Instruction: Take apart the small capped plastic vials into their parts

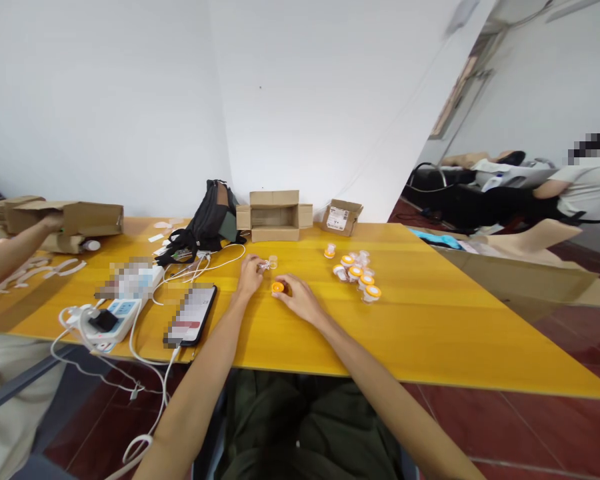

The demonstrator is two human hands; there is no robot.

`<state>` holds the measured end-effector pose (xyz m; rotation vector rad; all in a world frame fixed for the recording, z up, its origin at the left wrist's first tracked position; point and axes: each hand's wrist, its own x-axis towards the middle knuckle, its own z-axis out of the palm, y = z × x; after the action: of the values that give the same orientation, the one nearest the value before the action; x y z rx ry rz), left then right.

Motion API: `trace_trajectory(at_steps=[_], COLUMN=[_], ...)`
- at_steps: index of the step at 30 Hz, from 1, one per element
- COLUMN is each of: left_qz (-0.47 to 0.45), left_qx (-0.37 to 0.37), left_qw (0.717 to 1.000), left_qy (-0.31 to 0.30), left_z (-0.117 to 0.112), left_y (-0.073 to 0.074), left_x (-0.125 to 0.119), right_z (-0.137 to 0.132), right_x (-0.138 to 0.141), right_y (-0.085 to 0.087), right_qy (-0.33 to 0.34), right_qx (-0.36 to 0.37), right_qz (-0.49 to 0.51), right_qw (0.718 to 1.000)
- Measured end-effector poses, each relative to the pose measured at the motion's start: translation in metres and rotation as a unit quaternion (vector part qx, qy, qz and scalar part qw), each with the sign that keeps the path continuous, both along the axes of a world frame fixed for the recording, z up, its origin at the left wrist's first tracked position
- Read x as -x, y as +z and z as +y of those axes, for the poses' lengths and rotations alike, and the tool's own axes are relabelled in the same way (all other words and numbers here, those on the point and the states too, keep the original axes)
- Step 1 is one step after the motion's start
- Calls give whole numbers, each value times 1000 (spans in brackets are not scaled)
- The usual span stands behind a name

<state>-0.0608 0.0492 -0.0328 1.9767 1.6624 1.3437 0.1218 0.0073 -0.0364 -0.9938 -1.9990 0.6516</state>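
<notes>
My left hand (250, 275) rests on the yellow table (430, 313), fingers closed round a small clear item (265, 265) next to a small clear cup (273, 261). My right hand (300, 298) lies just right of it, fingertips pinching a small orange-capped piece (278, 287). A cluster of several small clear containers with orange lids (357, 273) stands to the right, beyond my right hand.
An open cardboard box (275, 215), a smaller labelled box (341, 217) and a black bag (210, 217) stand at the back. A phone (191, 315), power strip (115, 317) and white cables lie left. Another person's arm (10, 250) reaches a box (75, 219) at far left.
</notes>
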Motion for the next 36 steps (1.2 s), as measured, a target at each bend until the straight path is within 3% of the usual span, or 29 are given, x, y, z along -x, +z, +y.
trace_trajectory(at_steps=[14, 17, 21, 25, 36], left_qz=[-12, -7, 19, 49, 14], left_qx=[-12, -34, -22, -21, 32], left_qw=[999, 999, 996, 989, 994], left_qy=[45, 17, -84, -141, -108], left_z=[-8, -16, -33, -48, -56], left_y=[2, 8, 11, 9, 14], left_x=[-1, -5, -14, -25, -31], right_z=[4, 7, 14, 19, 14], right_x=[2, 1, -1, -3, -2], right_y=[-5, -6, -7, -9, -2], right_qy=[20, 9, 1, -1, 23], right_qx=[31, 63, 124, 165, 174], right_qz=[59, 106, 185, 245, 231], right_qw=[998, 992, 975, 956, 957])
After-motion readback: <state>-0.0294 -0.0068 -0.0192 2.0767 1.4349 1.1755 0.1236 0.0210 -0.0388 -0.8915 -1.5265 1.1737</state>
